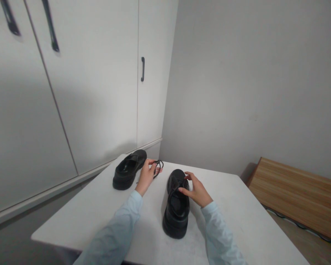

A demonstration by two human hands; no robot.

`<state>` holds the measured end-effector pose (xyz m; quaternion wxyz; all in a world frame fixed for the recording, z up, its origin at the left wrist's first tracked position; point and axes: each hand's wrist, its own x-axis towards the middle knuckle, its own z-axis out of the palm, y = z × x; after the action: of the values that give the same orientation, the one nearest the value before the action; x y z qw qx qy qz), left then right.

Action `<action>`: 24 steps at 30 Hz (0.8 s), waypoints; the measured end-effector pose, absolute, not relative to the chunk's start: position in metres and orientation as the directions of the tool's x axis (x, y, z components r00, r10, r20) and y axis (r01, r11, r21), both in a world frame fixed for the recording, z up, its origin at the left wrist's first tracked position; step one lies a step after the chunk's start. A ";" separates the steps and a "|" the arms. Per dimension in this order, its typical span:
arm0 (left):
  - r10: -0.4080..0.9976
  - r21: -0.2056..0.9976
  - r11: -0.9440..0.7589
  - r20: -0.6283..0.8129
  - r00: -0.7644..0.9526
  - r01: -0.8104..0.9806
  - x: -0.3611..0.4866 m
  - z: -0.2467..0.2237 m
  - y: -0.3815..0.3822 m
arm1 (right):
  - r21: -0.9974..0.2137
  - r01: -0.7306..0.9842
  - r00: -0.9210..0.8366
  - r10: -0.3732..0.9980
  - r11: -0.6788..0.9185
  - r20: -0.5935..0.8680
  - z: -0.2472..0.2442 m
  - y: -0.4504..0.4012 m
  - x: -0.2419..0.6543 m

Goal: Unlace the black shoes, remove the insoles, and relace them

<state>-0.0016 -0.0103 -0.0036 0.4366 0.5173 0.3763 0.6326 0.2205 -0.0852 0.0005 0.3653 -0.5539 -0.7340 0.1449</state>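
Note:
Two black shoes rest on a white table. The nearer shoe (176,217) stands in the middle, its heel toward me. Around the upper front of this shoe is my right hand (195,189), with thumb and fingers closed on its tongue and eyelet area; exactly what they pinch is too small to make out. Between the two shoes, above the tabletop, my left hand (148,175) grips a looped dark shoelace (159,163). The other shoe (126,171) sits to the left of that hand, near the table's far left edge.
The white table (99,221) has its far edge close to a grey wall (237,92). White cabinet doors (99,81) with dark handles (142,69) rise at the left. To the right is a wood-grain panel (298,198), with a cable (292,221) along its lower edge.

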 end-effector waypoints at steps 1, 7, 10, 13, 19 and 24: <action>0.946 0.941 -0.324 0.320 -0.054 -0.097 -0.001 -0.006 -0.010 | -0.617 0.708 -0.121 0.920 0.343 0.373 0.001 -0.085 0.221; 0.889 0.637 -0.369 0.454 0.057 0.677 -0.009 -0.008 -0.014 | -0.615 0.703 -0.125 0.913 0.357 0.387 0.000 -0.084 0.220; 0.885 0.376 -0.276 0.458 0.082 0.885 -0.013 -0.006 -0.022 | -0.615 0.701 -0.129 0.913 0.360 0.387 0.000 -0.084 0.220; 0.902 0.224 -0.222 0.418 0.112 0.949 -0.018 -0.008 -0.025 | -0.621 0.702 -0.126 0.919 0.349 0.374 0.001 -0.085 0.220; 0.970 0.295 -0.194 0.199 0.139 0.936 -0.023 -0.013 -0.019 | -0.624 0.702 -0.122 0.921 0.344 0.371 0.002 -0.085 0.219; 0.960 0.333 -0.267 0.175 0.219 0.904 -0.021 -0.010 -0.019 | -0.621 0.707 -0.129 0.926 0.337 0.356 0.003 -0.085 0.219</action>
<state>-0.0212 -0.0192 -0.0096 0.0796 0.7766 0.6002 0.1742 0.2193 -0.0854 0.0031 0.3573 -0.5550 -0.7355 0.1527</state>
